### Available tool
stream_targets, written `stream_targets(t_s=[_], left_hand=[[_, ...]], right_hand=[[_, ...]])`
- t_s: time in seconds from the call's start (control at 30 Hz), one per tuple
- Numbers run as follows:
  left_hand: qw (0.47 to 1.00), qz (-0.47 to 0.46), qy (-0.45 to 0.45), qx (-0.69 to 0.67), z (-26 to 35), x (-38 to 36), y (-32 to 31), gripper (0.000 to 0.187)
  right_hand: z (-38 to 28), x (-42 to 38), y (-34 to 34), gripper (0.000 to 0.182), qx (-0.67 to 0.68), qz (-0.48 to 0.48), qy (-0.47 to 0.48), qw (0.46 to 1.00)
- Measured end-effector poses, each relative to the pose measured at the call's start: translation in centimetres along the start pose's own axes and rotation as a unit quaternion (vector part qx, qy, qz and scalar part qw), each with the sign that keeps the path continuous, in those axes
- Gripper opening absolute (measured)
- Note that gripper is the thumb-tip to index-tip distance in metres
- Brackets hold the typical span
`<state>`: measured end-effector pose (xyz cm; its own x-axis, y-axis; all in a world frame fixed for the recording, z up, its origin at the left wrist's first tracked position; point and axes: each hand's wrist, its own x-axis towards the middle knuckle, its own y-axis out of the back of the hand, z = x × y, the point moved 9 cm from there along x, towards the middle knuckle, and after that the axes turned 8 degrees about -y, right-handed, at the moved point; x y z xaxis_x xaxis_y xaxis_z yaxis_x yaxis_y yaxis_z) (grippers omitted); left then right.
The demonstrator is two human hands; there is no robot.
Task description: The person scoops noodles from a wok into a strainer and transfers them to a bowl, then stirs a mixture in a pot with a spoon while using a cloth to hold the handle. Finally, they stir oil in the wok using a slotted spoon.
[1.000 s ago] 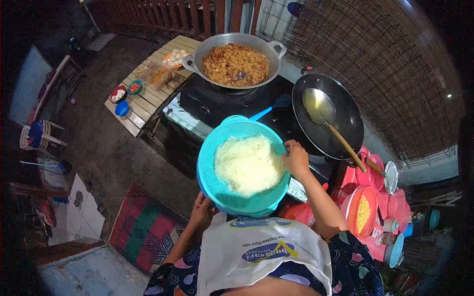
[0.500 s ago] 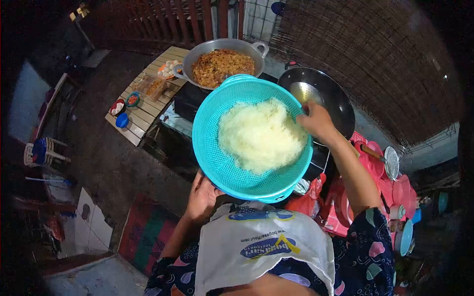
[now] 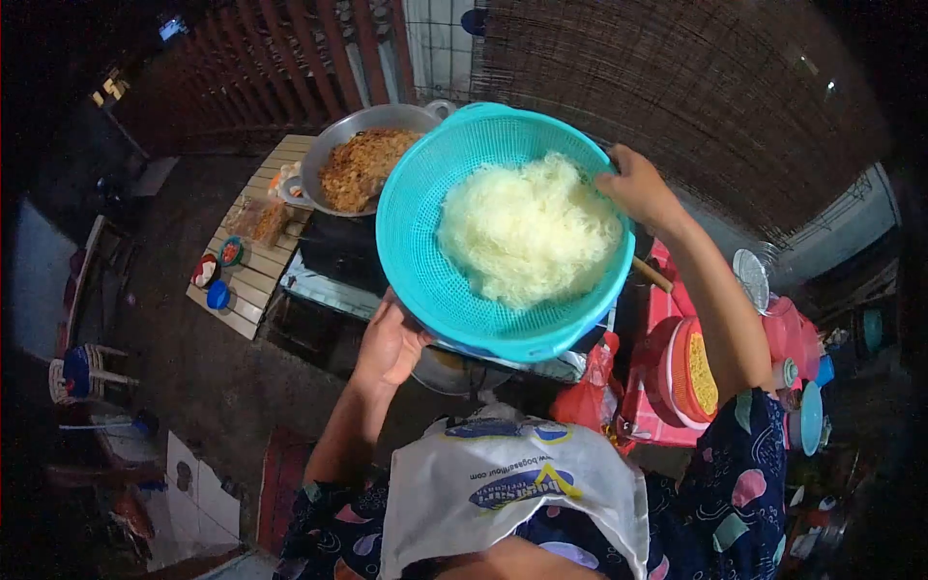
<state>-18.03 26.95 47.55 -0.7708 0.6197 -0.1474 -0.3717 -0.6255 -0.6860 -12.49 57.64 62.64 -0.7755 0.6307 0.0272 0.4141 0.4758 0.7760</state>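
Observation:
A turquoise colander (image 3: 411, 208) is held up in front of me, tilted toward the camera. Inside it lies a pale heap of thin rice vermicelli (image 3: 532, 232), toward the right side. My right hand (image 3: 640, 188) grips the colander's upper right rim, thumb on the inside. Against the lower left of the colander is my left hand (image 3: 391, 343), supporting it from the side and below; its fingertips are partly hidden behind the wall. Just behind the colander, a large metal pan (image 3: 314, 174) holds a browned, chopped-looking food.
A slatted wooden table (image 3: 237, 304) at left carries small bowls, including a blue cup (image 3: 217, 294), and a clear container. A pink table (image 3: 648, 387) at right holds an orange basket (image 3: 688, 367) with yellow food. A red plastic bag (image 3: 585, 396) hangs near my apron.
The colander has risen and shifted right relative to my body, covering the black wok. Both hands moved with it. My right hand now grips the rim rather than reaching over the noodles' edge.

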Motion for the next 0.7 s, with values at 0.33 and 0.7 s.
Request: stream_targets(t_s=[0.33, 0.7], left_hand=[[0.997, -0.067, 0.034, 0.024, -1.4, 5.5, -5.3, 0.031], [0.927, -0.066, -0.041, 0.368, 3.7, 12.8, -10.2, 0.027]], right_hand=[[6.6, 1.7, 1.2, 0.026, 0.248, -0.097, -0.176, 0.948], [11.8, 1.6, 5.1, 0.026, 0.458, 0.052, -0.177, 0.87]])
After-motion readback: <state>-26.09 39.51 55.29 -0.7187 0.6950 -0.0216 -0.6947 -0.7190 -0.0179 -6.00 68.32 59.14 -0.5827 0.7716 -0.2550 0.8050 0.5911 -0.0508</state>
